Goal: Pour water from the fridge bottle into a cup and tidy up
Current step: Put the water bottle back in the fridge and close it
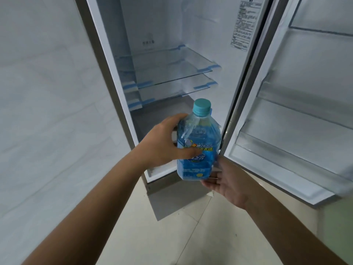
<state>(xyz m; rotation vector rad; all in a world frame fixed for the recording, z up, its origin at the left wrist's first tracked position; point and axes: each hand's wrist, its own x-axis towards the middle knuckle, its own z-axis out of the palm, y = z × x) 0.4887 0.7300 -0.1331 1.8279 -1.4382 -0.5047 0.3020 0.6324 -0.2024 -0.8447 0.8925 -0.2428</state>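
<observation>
Holding the bottle (198, 142) upright in front of the open fridge (172, 54), the left hand (162, 144) wraps its fingers and thumb round the shoulder and label, while the right hand (227, 180) cups the base from below with fingers spread. The bottle's long axis runs near vertical, cap (202, 106) on and uppermost. It hangs in the air between both hands, outside the shelves (172, 73), beside the door (305, 111). No cup is in view. The left hand carries the firmer hold; the next carry probably depends on it.
</observation>
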